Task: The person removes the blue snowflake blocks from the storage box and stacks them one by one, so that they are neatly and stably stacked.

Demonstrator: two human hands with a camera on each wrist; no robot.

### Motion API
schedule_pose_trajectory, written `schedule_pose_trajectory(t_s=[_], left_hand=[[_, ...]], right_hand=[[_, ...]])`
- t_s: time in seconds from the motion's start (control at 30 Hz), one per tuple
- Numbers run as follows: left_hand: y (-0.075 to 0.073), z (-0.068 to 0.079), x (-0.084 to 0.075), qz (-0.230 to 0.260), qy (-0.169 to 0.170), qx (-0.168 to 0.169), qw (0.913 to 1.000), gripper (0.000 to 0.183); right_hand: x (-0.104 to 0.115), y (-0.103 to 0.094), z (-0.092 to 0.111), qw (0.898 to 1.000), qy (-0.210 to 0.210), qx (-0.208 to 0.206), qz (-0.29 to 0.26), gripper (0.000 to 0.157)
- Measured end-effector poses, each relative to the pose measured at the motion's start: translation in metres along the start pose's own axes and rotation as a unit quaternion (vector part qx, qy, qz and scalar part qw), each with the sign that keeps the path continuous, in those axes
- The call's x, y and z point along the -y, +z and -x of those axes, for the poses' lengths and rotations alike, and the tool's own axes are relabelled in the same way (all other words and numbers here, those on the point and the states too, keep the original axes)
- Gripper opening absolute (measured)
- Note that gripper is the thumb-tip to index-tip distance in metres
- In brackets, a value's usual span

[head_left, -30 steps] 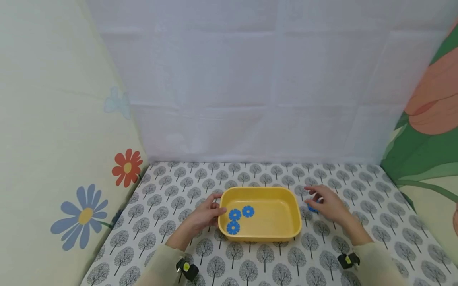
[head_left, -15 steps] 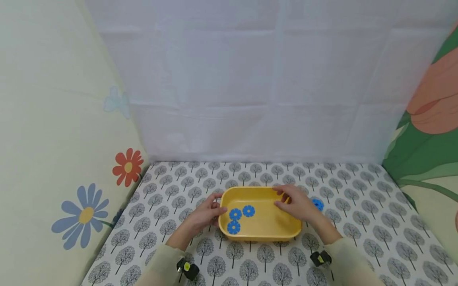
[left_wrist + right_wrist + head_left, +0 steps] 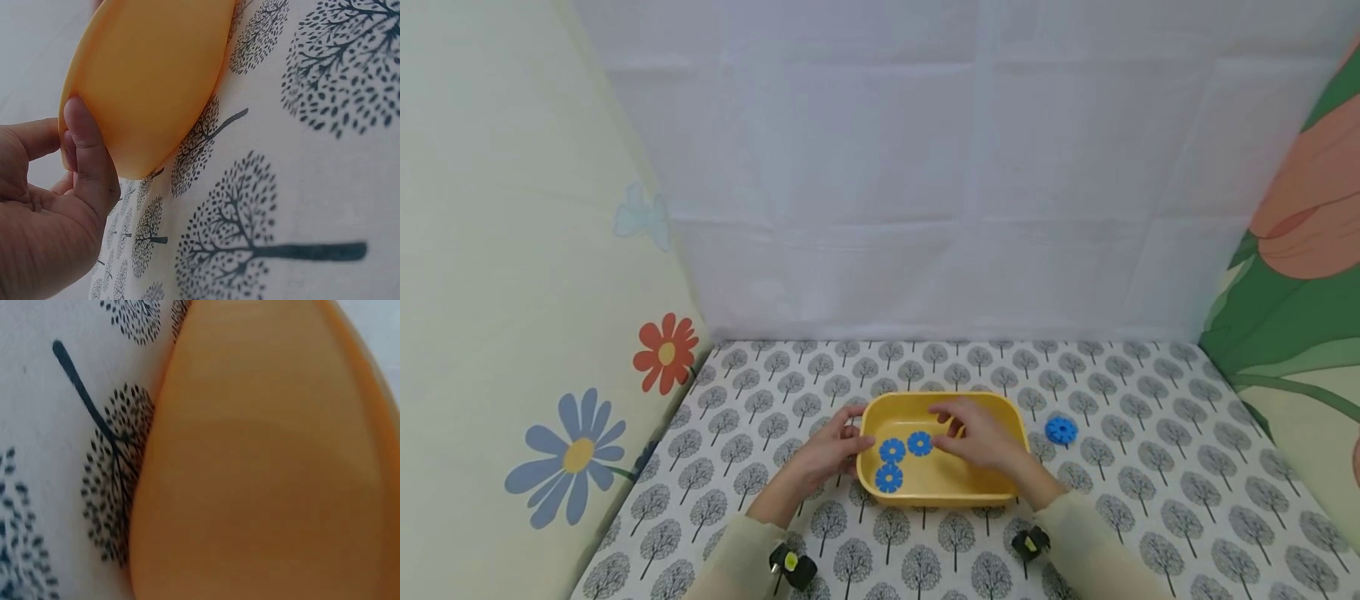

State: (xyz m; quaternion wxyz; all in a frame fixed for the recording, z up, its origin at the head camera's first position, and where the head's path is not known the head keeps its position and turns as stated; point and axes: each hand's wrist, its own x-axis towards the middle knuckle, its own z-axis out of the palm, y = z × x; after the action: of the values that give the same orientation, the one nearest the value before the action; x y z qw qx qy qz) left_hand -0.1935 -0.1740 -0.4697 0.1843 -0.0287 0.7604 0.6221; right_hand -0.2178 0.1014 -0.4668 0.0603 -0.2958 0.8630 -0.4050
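A yellow rectangular tray [image 3: 970, 479] rests on the patterned cloth, with its left rim gripped by my left hand [image 3: 827, 450]. In the left wrist view, the thumb [image 3: 84, 137] lies over the tray's rim and the other fingers are partly hidden behind it. Three blue flower-shaped discs lie in the tray's left half: an upper-right disc [image 3: 920, 443], an upper-left disc [image 3: 892, 451] and a lower disc [image 3: 889, 478]. Over the tray's right half is my right hand [image 3: 981, 437], thumb and fingers apart, thumb tip beside the upper-right disc. Whether it touches the disc is unclear.
Several similar blue discs seem stacked in a small pile [image 3: 1062, 430] right of the tray. A white cloth with grey trees [image 3: 820, 550] covers the table. A white sheet [image 3: 865, 167] hangs behind, with flower-printed panels at both sides.
My right hand has moved left from the blue pile, over the tray's right rim, to near the upper-right disc. The left hand and the tray have stayed in place.
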Motion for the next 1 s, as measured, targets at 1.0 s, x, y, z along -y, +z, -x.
schedule_pose_trajectory(t_s=[1.0], left_hand=[[0.002,0.000,0.000,-0.008,-0.001,-0.005,1.0000,0.059]], right_hand=[[-0.005,0.036,-0.018,0.988,0.117,0.058,0.077,0.059]])
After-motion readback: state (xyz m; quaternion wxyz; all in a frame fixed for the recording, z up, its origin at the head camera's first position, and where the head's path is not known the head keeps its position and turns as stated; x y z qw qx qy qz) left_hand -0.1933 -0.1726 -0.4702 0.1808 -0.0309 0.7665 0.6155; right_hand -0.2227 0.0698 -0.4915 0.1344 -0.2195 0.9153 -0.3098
